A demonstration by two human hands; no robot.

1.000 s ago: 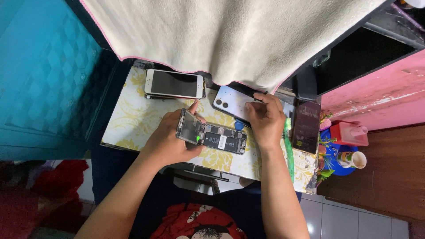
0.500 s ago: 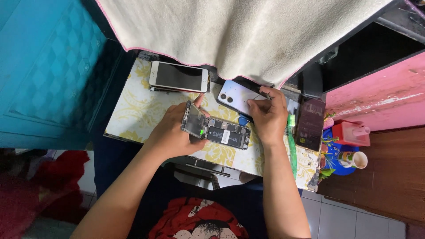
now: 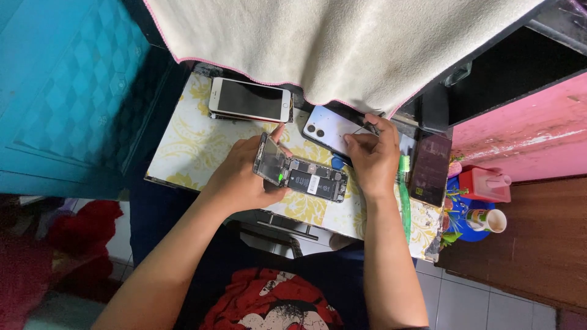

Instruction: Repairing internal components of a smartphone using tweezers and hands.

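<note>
Both forearms reach up from the lap onto the table [image 3: 183, 146]. The left hand [image 3: 241, 177] is curled, fingers closed on the lifted screen [image 3: 271, 164] of an opened phone [image 3: 315, 181], its battery and boards exposed, lying mid-table. The right hand [image 3: 373, 160] is bent, fingertips pinched on a small tool beside a pale phone [image 3: 327, 129]. Farther off lies a white phone [image 3: 249, 100] under a towel [image 3: 342, 43].

Dark phone screen [image 3: 249, 99] (white-framed) lies beside lifted screen [image 3: 271, 161].
</note>
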